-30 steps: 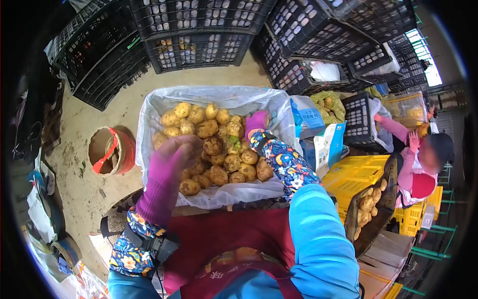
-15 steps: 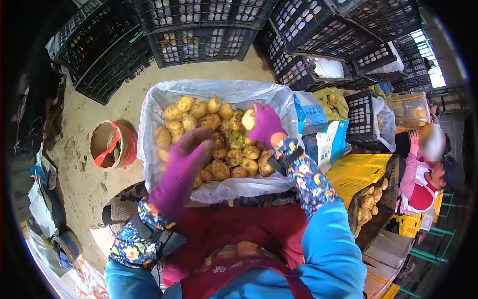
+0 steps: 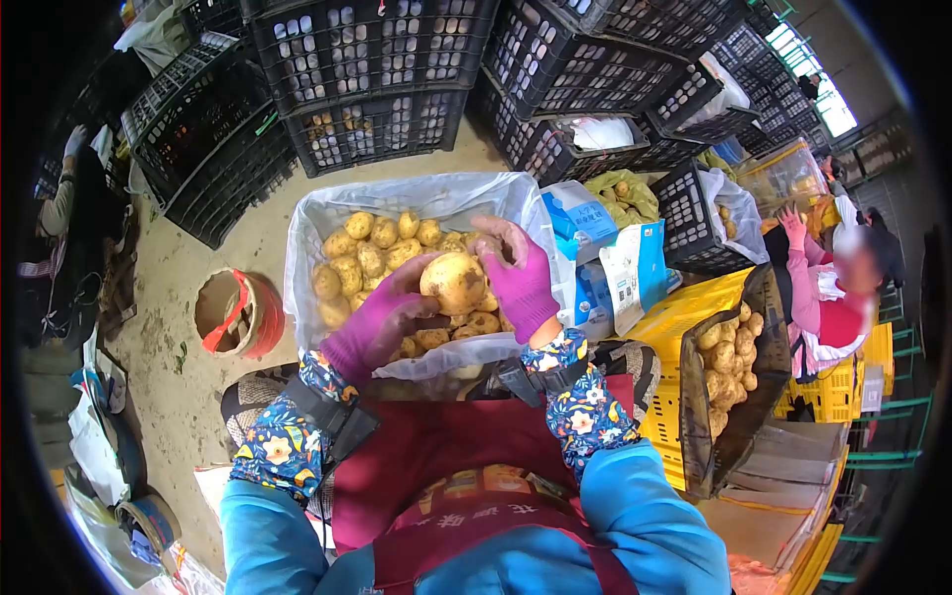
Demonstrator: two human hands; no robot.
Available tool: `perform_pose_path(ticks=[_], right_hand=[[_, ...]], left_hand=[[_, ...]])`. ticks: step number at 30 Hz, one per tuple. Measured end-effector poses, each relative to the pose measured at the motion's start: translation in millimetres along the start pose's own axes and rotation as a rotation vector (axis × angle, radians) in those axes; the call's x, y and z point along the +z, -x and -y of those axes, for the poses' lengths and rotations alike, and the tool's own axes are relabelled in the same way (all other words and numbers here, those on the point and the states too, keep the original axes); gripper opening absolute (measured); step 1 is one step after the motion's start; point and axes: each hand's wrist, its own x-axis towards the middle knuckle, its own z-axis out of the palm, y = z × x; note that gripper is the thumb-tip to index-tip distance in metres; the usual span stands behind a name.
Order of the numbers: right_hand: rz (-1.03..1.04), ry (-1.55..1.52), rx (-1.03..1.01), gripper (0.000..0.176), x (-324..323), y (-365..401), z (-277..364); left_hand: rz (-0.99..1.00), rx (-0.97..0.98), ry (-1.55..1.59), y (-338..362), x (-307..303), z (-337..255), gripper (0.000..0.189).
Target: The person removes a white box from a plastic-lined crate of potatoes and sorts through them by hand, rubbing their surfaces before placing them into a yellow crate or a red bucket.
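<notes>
A large potato (image 3: 453,285) with brown soil marks is in my left hand (image 3: 385,319), whose gloved fingers and thumb close on its left side. At the potato's upper right edge is my right hand (image 3: 523,280), with fingers curved and parted. Both hands wear purple gloves with bare fingertips. Below them, a crate lined with translucent white plastic (image 3: 486,193) holds many potatoes (image 3: 372,260), some with dirt on their skins. My hands and the held potato hide part of this pile.
Black plastic crates (image 3: 362,59) stand stacked ahead. A red-rimmed bucket (image 3: 260,315) sits on the floor at left. To my right are blue-and-white packages (image 3: 635,273), a yellow crate (image 3: 662,397), a dark-lined container (image 3: 759,382) of potatoes, and a seated person (image 3: 828,297).
My right hand had a potato over the crate's right side while my left hand was free. Now both hands have come together around a potato, held in the left.
</notes>
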Motion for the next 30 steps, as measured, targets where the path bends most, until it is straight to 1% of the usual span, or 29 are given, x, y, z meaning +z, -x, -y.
perform_pose_path(ticks=[1, 2, 4, 6, 9, 10, 12, 13, 14, 15, 16, 18, 19, 20, 21, 22, 23, 25, 26, 27, 28, 30], right_hand=[[-0.011, -0.121, 0.157, 0.032, 0, 1, 3], [-0.04, -0.133, 0.174, 0.029, -3, -4, -12], [0.0, -0.15, 0.047, 0.031, -3, 2, -19], [-0.032, 0.044, -0.206, 0.037, 7, 12, -14], [0.041, 0.259, -0.334, 0.041, 14, 19, 2], [0.043, 0.201, -0.288, 0.034, 14, 19, 4], [0.046, 0.116, -0.205, 0.028, 8, 9, -12], [0.045, 0.072, -0.164, 0.026, 6, 5, -20], [0.001, 0.043, -0.08, 0.021, 7, 5, -18], [0.011, 0.021, -0.058, 0.024, 7, 3, -29], [0.013, 0.004, -0.035, 0.029, 3, -1, -48], [-0.041, 0.125, -0.2, 0.048, -1, -2, -55], [-0.086, 0.276, -0.373, 0.062, 7, 4, -49], [0.14, -0.259, -0.022, 0.086, 14, 19, -28], [0.019, 0.082, -0.487, 0.079, 24, 20, -35], [0.063, -0.044, -0.358, 0.075, 25, 30, -42], [0.114, -0.187, -0.232, 0.07, 17, 37, -36], [0.018, -0.577, 0.02, 0.06, -27, 48, -36], [-0.003, -0.786, 0.144, 0.056, -39, 54, -35], [-0.097, -0.697, 0.076, 0.051, -39, 59, -34], [-0.275, -0.913, 0.142, 0.046, -72, 67, -22], [-0.476, -1.031, -0.16, 0.045, -157, 89, -19]], left_hand=[[-0.005, 0.029, -0.023, 1, 2, -3, 0.067], [-0.01, 0.06, -0.044, 2, 3, -6, 0.066], [-0.03, 0.103, -0.063, 1, 2, -5, 0.065], [-0.057, 0.126, -0.067, -2, -5, 0, 0.064], [-0.07, 0.075, -0.222, -3, -13, -3, 0.064], [-0.063, 0.059, -0.236, -1, -13, -5, 0.063], [-0.048, 0.024, -0.266, 5, -11, -12, 0.063], [-0.039, 0.038, -0.236, 4, -12, -9, 0.063], [-0.028, 0.053, -0.208, 2, -13, -4, 0.062], [-0.014, 0.066, -0.176, 1, -12, 0, 0.061], [-0.11, 0.071, -0.271, 3, -10, 1, 0.06], [-0.235, 0.103, -0.468, -4, -4, -4, 0.058], [-0.173, 0.169, -0.243, -5, -1, -3, 0.053], [-0.177, 0.17, -0.19, -2, 1, -1, 0.049], [-0.172, 0.09, -0.146, -3, 10, -10, 0.043], [-0.137, 0.08, -0.147, -6, 4, -3, 0.039], [-0.152, 0.223, -0.324, -13, -1, 8, 0.042], [-0.103, 0.18, -0.414, -22, -8, 11, 0.051], [-0.146, 0.131, -0.307, -15, 7, 3, 0.052], [-0.208, 0.08, -0.192, -8, 15, 0, 0.053], [-0.169, 0.116, -0.24, -12, 3, 1, 0.056], [-0.21, 0.131, -0.155, -9, 3, -2, 0.056]])
